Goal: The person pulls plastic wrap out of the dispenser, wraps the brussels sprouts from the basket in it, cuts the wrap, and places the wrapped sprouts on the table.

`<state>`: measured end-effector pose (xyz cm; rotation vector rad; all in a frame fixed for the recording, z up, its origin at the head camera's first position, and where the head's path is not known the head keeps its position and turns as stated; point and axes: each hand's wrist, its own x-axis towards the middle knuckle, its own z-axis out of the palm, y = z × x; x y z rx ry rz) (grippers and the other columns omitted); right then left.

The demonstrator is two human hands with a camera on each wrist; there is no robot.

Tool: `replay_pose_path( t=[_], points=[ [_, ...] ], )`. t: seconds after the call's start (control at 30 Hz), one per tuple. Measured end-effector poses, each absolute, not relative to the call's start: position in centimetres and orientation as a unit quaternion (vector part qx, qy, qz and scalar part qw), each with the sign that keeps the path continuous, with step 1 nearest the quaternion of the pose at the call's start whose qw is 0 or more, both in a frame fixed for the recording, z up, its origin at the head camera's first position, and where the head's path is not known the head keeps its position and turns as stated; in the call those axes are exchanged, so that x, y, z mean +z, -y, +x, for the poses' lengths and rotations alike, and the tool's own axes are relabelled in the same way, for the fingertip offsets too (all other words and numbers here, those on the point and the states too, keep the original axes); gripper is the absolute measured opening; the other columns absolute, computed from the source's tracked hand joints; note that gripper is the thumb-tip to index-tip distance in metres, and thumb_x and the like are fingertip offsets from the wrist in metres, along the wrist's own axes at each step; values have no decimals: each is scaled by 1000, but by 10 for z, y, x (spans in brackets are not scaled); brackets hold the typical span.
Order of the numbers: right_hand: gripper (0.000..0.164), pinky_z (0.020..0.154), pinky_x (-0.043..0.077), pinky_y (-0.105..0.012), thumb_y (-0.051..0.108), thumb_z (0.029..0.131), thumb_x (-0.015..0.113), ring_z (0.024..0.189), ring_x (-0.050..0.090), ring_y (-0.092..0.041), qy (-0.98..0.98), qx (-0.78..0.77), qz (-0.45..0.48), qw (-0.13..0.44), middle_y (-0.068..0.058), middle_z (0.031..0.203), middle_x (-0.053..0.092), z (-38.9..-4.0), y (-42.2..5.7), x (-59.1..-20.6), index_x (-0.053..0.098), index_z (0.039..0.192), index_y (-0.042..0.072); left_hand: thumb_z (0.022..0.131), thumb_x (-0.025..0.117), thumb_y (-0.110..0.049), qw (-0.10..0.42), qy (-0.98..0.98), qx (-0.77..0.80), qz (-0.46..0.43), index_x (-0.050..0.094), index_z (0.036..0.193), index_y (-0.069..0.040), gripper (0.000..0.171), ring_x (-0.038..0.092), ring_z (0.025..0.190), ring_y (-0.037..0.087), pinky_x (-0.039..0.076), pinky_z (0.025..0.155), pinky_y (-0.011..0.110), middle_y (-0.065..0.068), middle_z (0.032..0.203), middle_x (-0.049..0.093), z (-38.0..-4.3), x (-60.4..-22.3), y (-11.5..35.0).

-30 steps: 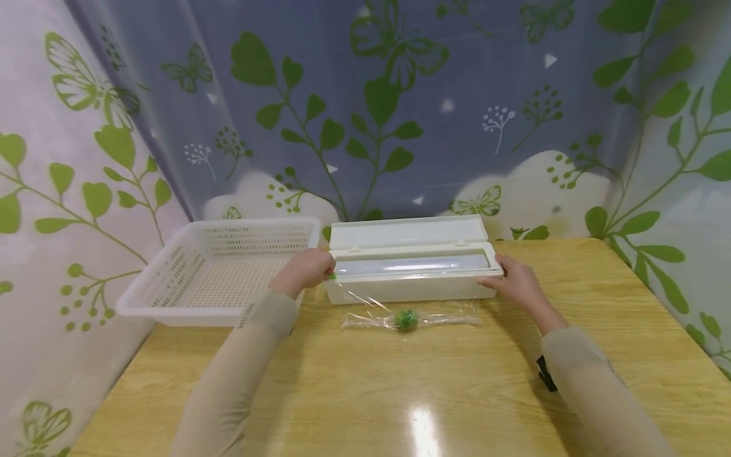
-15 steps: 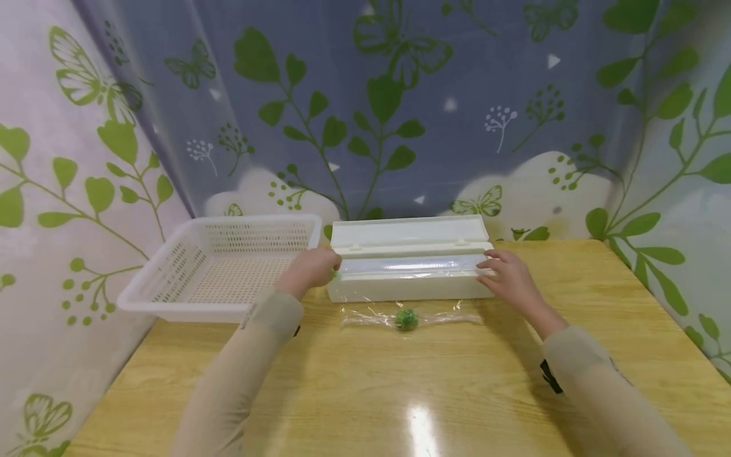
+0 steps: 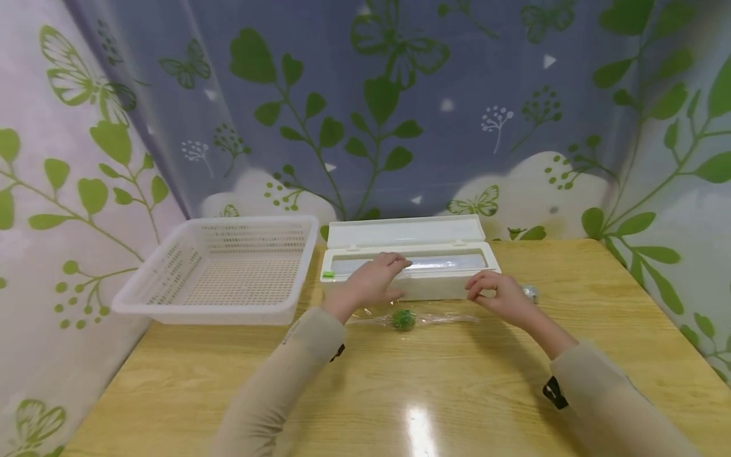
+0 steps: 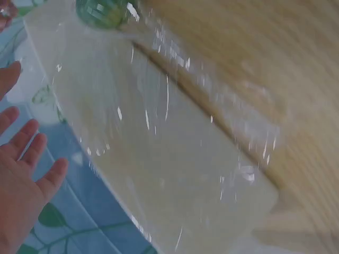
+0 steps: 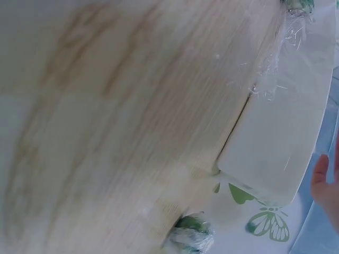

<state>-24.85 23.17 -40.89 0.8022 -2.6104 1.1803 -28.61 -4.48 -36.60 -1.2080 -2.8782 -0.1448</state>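
Observation:
A long white cling film box (image 3: 422, 289) lies on the table with its lid raised and the film roll (image 3: 448, 262) showing inside. My left hand (image 3: 374, 279) is over the front of the box, its fingers straight; in the left wrist view the fingers are spread. At the box's right front corner, my right hand (image 3: 502, 298) pinches the edge of the clear cling film (image 4: 153, 106). That film hangs down the front of the box. In front of it lies a green ball-like thing (image 3: 403, 320) in twisted film. The green slider (image 3: 328, 274) sits at the box's left end.
A white perforated basket (image 3: 214, 311) stands left of the box. Just past my right hand is another film-wrapped green thing (image 3: 530, 292), seen also in the right wrist view. A patterned curtain (image 3: 400, 127) hangs behind the wooden table (image 3: 485, 393).
My left hand has let go of the green slider at the left end and moved right over the box. My right hand has come down from the right end to the front corner.

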Motion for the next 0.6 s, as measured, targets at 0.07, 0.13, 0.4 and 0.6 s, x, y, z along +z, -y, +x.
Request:
replay_pose_path(
  t=[0.07, 0.13, 0.4, 0.6],
  points=[
    [18, 74, 46, -40, -9, 76, 62, 92, 54, -28, 871, 398, 278, 73, -9, 93, 60, -246, -231, -408, 65, 72, 8, 84, 58, -35, 13, 918, -36, -395, 43, 130, -12, 54, 29, 124, 22, 36, 93, 35, 8, 136, 31, -283, -373, 40],
    [20, 74, 46, -40, -10, 75, 61, 92, 54, -28, 868, 401, 284, 70, -8, 92, 61, -244, -232, -409, 65, 71, 9, 84, 58, -36, 18, 915, -26, -401, 49, 125, -13, 48, 28, 124, 23, 37, 91, 38, 8, 138, 29, -281, -379, 39],
    [24, 72, 45, -46, -13, 74, 59, 86, 55, -23, 862, 406, 290, 90, -7, 86, 61, -243, -241, -412, 62, 70, 11, 82, 62, -25, 59, 920, -36, -387, 65, 97, -7, 23, 43, 110, 22, 44, 78, 29, 10, 126, 42, -280, -389, 59],
    [18, 73, 46, -44, -12, 75, 59, 87, 56, -23, 874, 397, 268, 79, -7, 87, 61, -246, -243, -414, 62, 72, 6, 83, 62, -21, 71, 928, -23, -364, 63, 92, -9, 16, 50, 92, 16, 45, 68, 23, 4, 104, 53, -274, -387, 80]
  ],
)
